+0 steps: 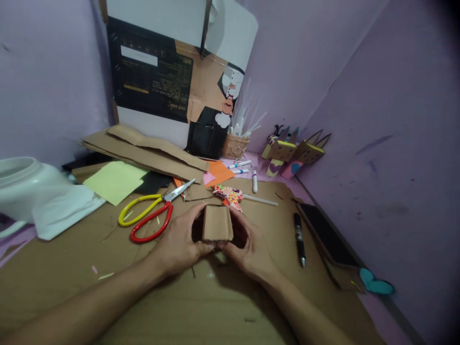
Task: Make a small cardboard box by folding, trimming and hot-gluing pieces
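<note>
Between my two hands is a small folded piece of brown cardboard [217,223], shaped like a little box. My left hand [183,237] is curled round its left side, the thumb at the near lower edge. On the right side my right hand [249,244] grips it the same way, thumb near the other thumb. The piece's underside and far side are hidden. Scissors [167,197] with one yellow and one red handle lie spread apart, left of my left hand. Just beyond the cardboard piece lies a glue gun [230,194] with a floral pattern and a clear glue stick.
Cardboard strips [151,151], a pale green paper sheet [115,181] and a white jug [32,191] are at left. Markers [255,181], a basket [235,146] and cardboard figures [283,152] stand or lie behind. At right are a black pen [299,239] and a dark phone-like slab [328,234].
</note>
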`<act>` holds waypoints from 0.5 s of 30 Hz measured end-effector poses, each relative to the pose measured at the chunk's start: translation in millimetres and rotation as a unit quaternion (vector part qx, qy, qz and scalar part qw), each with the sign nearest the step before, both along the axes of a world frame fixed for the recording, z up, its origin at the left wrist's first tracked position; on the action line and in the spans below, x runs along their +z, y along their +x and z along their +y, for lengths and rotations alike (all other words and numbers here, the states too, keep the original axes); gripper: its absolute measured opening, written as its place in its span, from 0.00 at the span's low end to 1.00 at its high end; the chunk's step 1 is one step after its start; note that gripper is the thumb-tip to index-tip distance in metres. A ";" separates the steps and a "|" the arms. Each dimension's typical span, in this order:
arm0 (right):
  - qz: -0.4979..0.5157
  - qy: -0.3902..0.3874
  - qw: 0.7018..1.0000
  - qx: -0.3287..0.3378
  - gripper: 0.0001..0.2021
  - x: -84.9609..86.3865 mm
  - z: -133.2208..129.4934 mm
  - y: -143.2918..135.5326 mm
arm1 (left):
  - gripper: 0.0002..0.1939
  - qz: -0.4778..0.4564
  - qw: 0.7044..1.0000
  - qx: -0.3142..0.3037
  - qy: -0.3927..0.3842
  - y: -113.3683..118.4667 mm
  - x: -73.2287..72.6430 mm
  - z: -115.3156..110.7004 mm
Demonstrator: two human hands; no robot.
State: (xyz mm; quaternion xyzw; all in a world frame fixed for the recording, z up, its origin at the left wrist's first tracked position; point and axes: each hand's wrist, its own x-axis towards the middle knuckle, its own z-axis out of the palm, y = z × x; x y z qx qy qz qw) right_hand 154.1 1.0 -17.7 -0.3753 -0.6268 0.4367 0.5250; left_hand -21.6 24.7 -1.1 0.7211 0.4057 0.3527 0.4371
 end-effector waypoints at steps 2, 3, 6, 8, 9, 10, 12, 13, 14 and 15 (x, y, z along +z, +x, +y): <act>0.001 0.001 1.000 0.001 0.30 0.0 0.0 0.0 | 0.37 -0.002 1.000 0.002 -0.004 0.4 -0.7 0.0; 0.000 0.000 1.000 0.002 0.30 0.2 -0.1 -0.1 | 0.37 -0.005 1.000 0.003 -0.004 0.6 -0.9 0.0; -0.003 -0.009 1.000 0.005 0.30 1.0 -0.5 -0.1 | 0.37 -0.012 1.000 0.002 -0.005 1.4 -0.3 -0.3; -0.001 -0.015 1.000 0.003 0.30 1.2 -0.7 -0.2 | 0.37 -0.016 1.000 -0.002 -0.008 1.9 0.9 -0.6; 0.000 -0.017 1.000 0.002 0.30 1.2 -0.7 -0.2 | 0.37 -0.018 1.000 -0.003 -0.011 2.2 1.6 -0.9; 0.000 -0.018 1.000 0.001 0.30 1.1 -0.8 -0.2 | 0.36 -0.019 1.000 -0.004 -0.013 2.5 2.2 -1.1; -0.003 -0.020 1.000 -0.002 0.30 0.9 -1.0 -0.1 | 0.36 -0.022 1.000 -0.003 -0.018 3.2 3.0 -1.7; -0.007 -0.021 1.000 -0.005 0.30 0.8 -1.1 -0.1 | 0.36 -0.023 0.999 -0.002 -0.022 3.6 3.2 -1.9; -0.010 -0.021 1.000 -0.009 0.30 0.6 -1.2 0.0 | 0.36 -0.023 0.999 -0.001 -0.027 4.0 3.4 -2.1; -0.013 -0.022 1.000 -0.012 0.30 0.4 -1.2 0.0 | 0.36 -0.025 0.999 0.001 -0.032 4.5 3.6 -2.2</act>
